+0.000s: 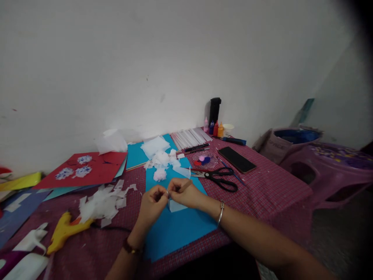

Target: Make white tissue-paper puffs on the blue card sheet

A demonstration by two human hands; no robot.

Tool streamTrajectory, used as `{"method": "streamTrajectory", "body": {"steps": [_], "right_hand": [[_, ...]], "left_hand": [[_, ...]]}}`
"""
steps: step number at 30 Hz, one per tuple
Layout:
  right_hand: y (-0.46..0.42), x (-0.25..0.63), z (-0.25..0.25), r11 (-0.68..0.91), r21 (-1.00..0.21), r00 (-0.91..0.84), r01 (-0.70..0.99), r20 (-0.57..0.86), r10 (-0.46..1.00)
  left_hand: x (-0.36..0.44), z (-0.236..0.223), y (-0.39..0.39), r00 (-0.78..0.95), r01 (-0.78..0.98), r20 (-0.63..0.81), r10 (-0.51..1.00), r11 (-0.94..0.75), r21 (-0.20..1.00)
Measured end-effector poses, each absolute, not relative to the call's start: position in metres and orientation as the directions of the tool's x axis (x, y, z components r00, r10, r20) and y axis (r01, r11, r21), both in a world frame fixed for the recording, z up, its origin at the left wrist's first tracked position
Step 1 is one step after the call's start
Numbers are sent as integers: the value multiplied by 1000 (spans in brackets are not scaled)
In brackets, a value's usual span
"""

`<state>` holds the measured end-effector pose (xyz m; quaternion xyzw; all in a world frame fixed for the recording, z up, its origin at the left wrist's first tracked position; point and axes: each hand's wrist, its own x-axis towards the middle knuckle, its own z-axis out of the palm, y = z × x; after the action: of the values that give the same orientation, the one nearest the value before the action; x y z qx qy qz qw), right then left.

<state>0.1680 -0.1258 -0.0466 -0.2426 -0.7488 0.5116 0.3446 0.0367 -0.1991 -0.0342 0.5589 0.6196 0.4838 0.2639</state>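
My left hand (154,200) and my right hand (185,192) meet over a blue sheet (180,237), both with fingertips pinched together. A tiny bit of white paper (168,193) shows between their fingertips, mostly hidden by the fingers. Beneath my right hand lies a flat white paper piece (175,206). Just beyond the hands sits a small fluffy white paper flower (159,175), with a pile of crumpled white paper (163,158) behind it. Black-handled scissors (220,179) lie to the right of my right hand, their blades pointing left.
At left are a yellow glue gun (65,233), torn white paper scraps (101,204) and a red sheet (101,171) with blue-and-white flowers. A phone (236,159), a thin brush (233,171), small paint bottles (216,127) and a white cup (228,129) are at right.
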Motion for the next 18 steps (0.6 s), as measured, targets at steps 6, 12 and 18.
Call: {"method": "streamTrajectory", "body": {"steps": [6, 12, 18], "right_hand": [[-126, 168, -45, 307, -952, -653, 16, 222, 724], [-128, 169, -36, 154, -988, -704, -20, 123, 699], [-125, 168, -38, 6, -998, -735, -66, 52, 676]], "left_hand": [[39, -33, -202, -254, 455, 221, 942, -85, 887], [41, -28, -204, -253, 427, 214, 944, -89, 900], [39, -28, -204, -231, 307, 163, 959, -87, 948]]}}
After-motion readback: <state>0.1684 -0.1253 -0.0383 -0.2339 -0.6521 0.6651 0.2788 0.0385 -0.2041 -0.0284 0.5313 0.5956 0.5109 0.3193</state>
